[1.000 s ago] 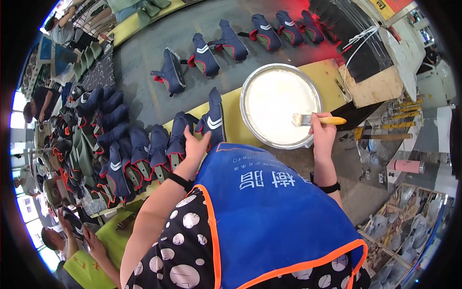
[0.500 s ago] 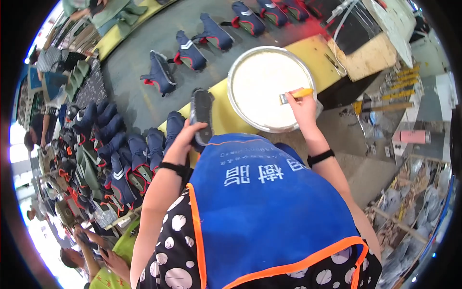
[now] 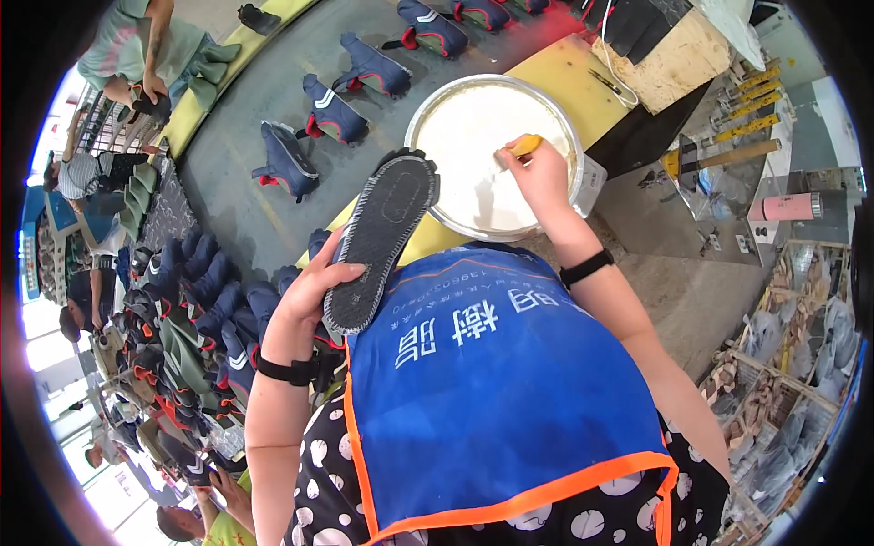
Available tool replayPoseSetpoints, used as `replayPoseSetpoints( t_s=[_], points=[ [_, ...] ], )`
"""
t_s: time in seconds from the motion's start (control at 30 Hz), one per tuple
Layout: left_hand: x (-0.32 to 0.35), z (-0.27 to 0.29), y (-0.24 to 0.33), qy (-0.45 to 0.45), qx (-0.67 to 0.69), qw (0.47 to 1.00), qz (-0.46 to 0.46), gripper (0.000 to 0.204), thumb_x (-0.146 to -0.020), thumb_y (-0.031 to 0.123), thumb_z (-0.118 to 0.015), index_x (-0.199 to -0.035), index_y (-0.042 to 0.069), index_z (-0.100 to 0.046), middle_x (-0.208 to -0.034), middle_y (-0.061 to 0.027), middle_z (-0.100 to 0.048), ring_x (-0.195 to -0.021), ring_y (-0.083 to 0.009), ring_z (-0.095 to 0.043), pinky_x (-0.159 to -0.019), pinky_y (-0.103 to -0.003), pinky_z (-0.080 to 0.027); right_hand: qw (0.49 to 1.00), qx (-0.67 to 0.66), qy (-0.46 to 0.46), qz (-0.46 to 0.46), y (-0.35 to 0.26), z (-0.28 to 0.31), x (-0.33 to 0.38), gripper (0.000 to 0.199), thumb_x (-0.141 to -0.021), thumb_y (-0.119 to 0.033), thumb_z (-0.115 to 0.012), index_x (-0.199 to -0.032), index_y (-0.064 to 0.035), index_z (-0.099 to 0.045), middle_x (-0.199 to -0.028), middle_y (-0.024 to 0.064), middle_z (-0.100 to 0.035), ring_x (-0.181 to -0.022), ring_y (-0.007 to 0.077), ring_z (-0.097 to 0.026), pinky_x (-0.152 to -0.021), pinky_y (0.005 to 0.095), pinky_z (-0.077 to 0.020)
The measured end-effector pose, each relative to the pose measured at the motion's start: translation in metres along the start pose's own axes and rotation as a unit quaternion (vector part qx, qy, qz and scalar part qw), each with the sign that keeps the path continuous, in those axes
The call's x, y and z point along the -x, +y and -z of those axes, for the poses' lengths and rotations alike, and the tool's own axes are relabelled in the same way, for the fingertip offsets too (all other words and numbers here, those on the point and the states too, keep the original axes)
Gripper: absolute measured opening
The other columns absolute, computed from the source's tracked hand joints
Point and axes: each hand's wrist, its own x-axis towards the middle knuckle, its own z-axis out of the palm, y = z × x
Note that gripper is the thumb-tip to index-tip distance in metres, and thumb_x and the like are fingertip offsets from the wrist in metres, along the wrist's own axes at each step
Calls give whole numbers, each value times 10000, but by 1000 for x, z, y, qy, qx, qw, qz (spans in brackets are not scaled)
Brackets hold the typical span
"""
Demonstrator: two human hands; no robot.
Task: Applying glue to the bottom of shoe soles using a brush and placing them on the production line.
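Note:
My left hand (image 3: 314,289) grips a shoe upper (image 3: 382,238), its dark stitched sole turned up toward me and its toe pointing at the basin. My thumb lies across the sole's edge. In my right hand (image 3: 543,182) is a brush (image 3: 525,144) with a yellow handle, held over the round metal basin (image 3: 575,150). Cream-white liquid (image 3: 469,136) fills the basin, and a darker streak shows in it below the brush. Whether the bristles touch the liquid I cannot tell. The basin stands on a yellow ledge (image 3: 555,68) beyond my blue apron.
Several navy shoe uppers (image 3: 332,109) with red trim stand in a row on the grey belt (image 3: 218,182). More shoes (image 3: 200,282) are piled at the left. Scraper-like tools with yellow handles (image 3: 751,105) and a pink bottle (image 3: 790,207) are at the right. Other people work at the left.
The shoe upper has been raised and turned, so its sole now shows fully. My right hand has moved left over the basin, tipping the brush. The view has shifted slightly.

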Motion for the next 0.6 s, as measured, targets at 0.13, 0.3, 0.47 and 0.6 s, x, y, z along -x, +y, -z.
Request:
replayPoseSetpoints(
  t_s=[0.13, 0.3, 0.47, 0.6],
  points=[
    [-22, -4, 5, -16, -34, 999, 22, 757, -826, 114, -654, -1501, 41, -320, -1327, -130, -556, -1151, -202, -589, -969, -321, -492, 994, -69, 48, 73, 0, 12, -3, 147, -821, -162, -766, -891, -47, -705, -818, 97, -663, -726, 227, -666, -668, 314, -529],
    [-56, -9, 6, -77, -31, 995, 58, 724, -844, 151, -662, -1484, 31, -345, -1313, -122, -561, -1154, -181, -579, -980, -303, -480, 994, -27, 42, 98, 3, 24, -8, 138, -795, -171, -780, -881, -83, -719, -854, 48, -671, -730, 242, -656, -699, 337, -509],
    [-69, -28, 19, -106, -43, 990, 86, 708, -849, 143, -652, -1475, 12, -348, -1304, -122, -568, -1134, -179, -590, -969, -309, -488, 972, -37, 47, 228, -51, 51, 5, 138, -760, -187, -794, -880, -163, -732, -879, -22, -670, -823, 206, -637, -839, 364, -436],
    [-78, -37, 28, -122, -55, 986, 98, 722, -840, 112, -631, -1491, 34, -328, -1284, -129, -588, -1080, -185, -636, -917, -314, -532, 956, -70, -23, 283, -84, 63, 16, 121, -782, -214, -779, -889, -208, -723, -889, -56, -660, -897, 154, -614, -954, 402, -354]
  ],
)
